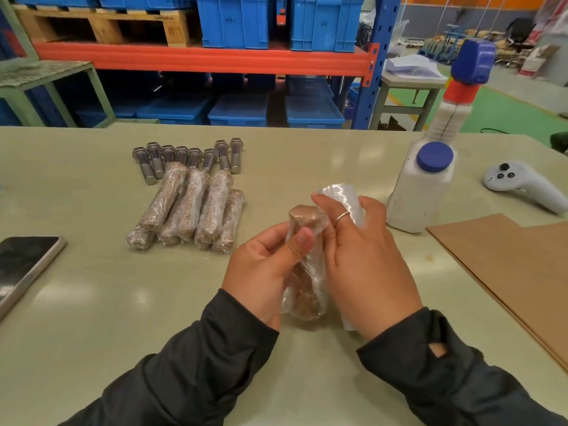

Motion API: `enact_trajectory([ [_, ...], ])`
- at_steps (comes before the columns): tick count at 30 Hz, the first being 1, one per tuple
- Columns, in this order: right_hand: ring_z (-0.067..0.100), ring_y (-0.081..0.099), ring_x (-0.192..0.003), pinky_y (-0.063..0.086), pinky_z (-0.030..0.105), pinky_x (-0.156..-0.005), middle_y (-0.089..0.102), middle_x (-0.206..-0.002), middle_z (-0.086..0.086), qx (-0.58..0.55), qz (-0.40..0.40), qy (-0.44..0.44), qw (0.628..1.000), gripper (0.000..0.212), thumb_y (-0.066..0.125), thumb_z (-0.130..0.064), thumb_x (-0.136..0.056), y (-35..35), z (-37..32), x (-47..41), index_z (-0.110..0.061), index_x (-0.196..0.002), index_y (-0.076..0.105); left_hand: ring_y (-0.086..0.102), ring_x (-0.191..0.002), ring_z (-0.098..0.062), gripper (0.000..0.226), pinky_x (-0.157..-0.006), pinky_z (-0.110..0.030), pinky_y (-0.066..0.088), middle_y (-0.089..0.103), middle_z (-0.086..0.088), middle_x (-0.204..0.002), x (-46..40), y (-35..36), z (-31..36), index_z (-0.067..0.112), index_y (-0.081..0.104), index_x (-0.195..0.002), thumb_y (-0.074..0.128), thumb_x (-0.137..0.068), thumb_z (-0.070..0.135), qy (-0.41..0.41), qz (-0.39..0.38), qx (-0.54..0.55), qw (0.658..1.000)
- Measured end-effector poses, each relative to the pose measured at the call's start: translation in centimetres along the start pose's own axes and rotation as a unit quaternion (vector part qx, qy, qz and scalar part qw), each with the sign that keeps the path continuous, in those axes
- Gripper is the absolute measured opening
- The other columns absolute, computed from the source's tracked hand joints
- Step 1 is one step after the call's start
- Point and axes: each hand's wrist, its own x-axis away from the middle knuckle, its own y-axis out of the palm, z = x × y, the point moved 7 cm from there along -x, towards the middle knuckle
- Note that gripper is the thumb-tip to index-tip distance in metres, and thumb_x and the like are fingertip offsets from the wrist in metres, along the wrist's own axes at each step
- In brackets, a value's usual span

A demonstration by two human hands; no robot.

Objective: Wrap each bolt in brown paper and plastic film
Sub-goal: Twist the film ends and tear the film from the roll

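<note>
My left hand [264, 265] grips a bolt wrapped in brown paper [304, 287], held upright just above the table, with clear film partly around it. My right hand [362, 265] holds a roll of plastic film [344, 198] right beside the bolt, fingers curled over the roll. Several wrapped bolts [190, 210] lie side by side at the table's left centre. Behind them stands a row of several bare steel bolts [187, 156]. Sheets of brown paper [507, 265] lie at the right.
A white bottle with a blue cap [421, 192] stands right of my hands. A white controller [519, 184] lies far right and a phone [24, 265] at the left edge. Blue crates [233, 23] fill the shelving behind the table [92, 302].
</note>
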Motion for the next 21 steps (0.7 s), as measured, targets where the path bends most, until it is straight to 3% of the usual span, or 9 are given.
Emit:
enact_trajectory([
  [3,0.027,0.041,-0.114,0.045,0.040,-0.091,0.013,-0.142,-0.002,0.034,0.012,-0.003,0.999,0.043,0.026,-0.042,-0.097,0.2,-0.2,0.3,-0.050,-0.138,0.019,0.067,-0.096,-0.011,0.045,-0.077,-0.018,0.051,0.072,-0.001,-0.099,0.1,0.5,-0.5,0.013,0.067,-0.102,0.064,-0.061,0.034,0.034,-0.008,-0.032,0.999],
  [5,0.027,0.039,-0.116,0.044,0.041,-0.093,0.011,-0.143,-0.002,0.031,0.020,-0.009,0.999,0.046,0.029,-0.040,-0.097,0.2,-0.5,0.4,-0.049,-0.139,0.013,0.060,-0.110,-0.016,0.050,-0.096,-0.030,0.046,0.066,-0.004,-0.115,0.3,0.5,-1.0,0.020,0.066,-0.109,0.060,-0.067,0.046,0.038,0.005,-0.086,0.996],
  [7,0.029,0.036,-0.121,0.044,0.039,-0.095,0.003,-0.143,-0.004,0.031,0.026,-0.006,0.999,0.054,0.029,-0.043,-0.096,0.0,-0.6,0.5,-0.048,-0.138,-0.004,0.053,-0.118,-0.015,0.047,-0.105,-0.037,0.039,0.057,-0.004,-0.126,0.4,0.6,-1.3,0.032,0.063,-0.112,0.055,-0.076,0.062,0.031,0.006,-0.137,0.990],
  [10,0.030,0.033,-0.129,0.041,0.036,-0.097,-0.003,-0.147,0.002,0.043,0.025,0.014,0.999,0.077,0.035,-0.046,-0.092,0.0,-0.5,0.4,-0.049,-0.130,-0.032,0.057,-0.114,-0.018,0.047,-0.097,-0.035,0.046,0.055,-0.008,-0.126,0.5,1.4,-2.1,0.041,0.062,-0.109,0.065,-0.067,0.061,-0.001,-0.046,-0.143,0.989],
  [12,0.028,0.028,-0.134,0.036,0.035,-0.102,0.004,-0.152,0.006,0.021,0.028,0.026,0.999,0.079,0.034,-0.044,-0.092,0.0,-0.3,0.2,-0.046,-0.131,-0.035,0.063,-0.103,-0.022,0.034,-0.088,-0.034,0.052,0.065,-0.010,-0.112,0.2,1.4,-2.5,0.034,0.069,-0.097,0.078,-0.066,0.046,-0.019,-0.053,-0.078,0.995],
  [15,0.023,0.031,-0.135,0.032,0.035,-0.108,0.024,-0.151,0.003,-0.118,0.014,0.067,0.991,0.080,0.044,-0.038,-0.094,0.1,0.8,-0.3,-0.035,-0.145,-0.017,0.065,-0.087,-0.023,0.035,-0.080,-0.035,0.053,0.071,-0.008,-0.092,-0.2,0.6,-2.6,0.021,0.072,-0.087,0.071,-0.055,0.035,-0.023,-0.029,-0.003,0.999],
  [18,0.019,0.048,-0.123,0.039,0.030,-0.099,0.045,-0.140,0.000,-0.256,-0.039,0.143,0.955,0.075,0.052,-0.041,-0.090,0.0,2.6,-0.8,-0.024,-0.149,0.009,0.067,-0.075,-0.017,0.046,-0.067,-0.028,0.055,0.071,-0.006,-0.085,-0.5,0.0,-2.3,0.018,0.070,-0.094,0.073,-0.050,0.031,-0.003,-0.004,-0.019,1.000],
  [20,0.016,0.061,-0.101,0.048,0.035,-0.091,0.062,-0.116,-0.005,-0.288,-0.072,0.150,0.943,0.050,0.051,-0.043,-0.089,0.3,3.1,-1.0,-0.023,-0.134,0.041,0.068,-0.072,-0.018,0.058,-0.064,-0.027,0.055,0.072,-0.008,-0.084,-0.8,-0.6,-2.4,0.011,0.064,-0.101,0.074,-0.046,0.029,-0.011,0.030,-0.023,0.999],
  [21,0.014,0.064,-0.091,0.051,0.036,-0.086,0.065,-0.105,-0.007,-0.300,-0.081,0.153,0.938,0.040,0.050,-0.044,-0.090,0.5,3.2,-0.9,-0.026,-0.125,0.047,0.068,-0.069,-0.017,0.057,-0.061,-0.026,0.055,0.072,-0.007,-0.081,-0.9,-0.9,-2.4,0.008,0.064,-0.098,0.074,-0.046,0.027,-0.016,0.043,-0.020,0.999],
])
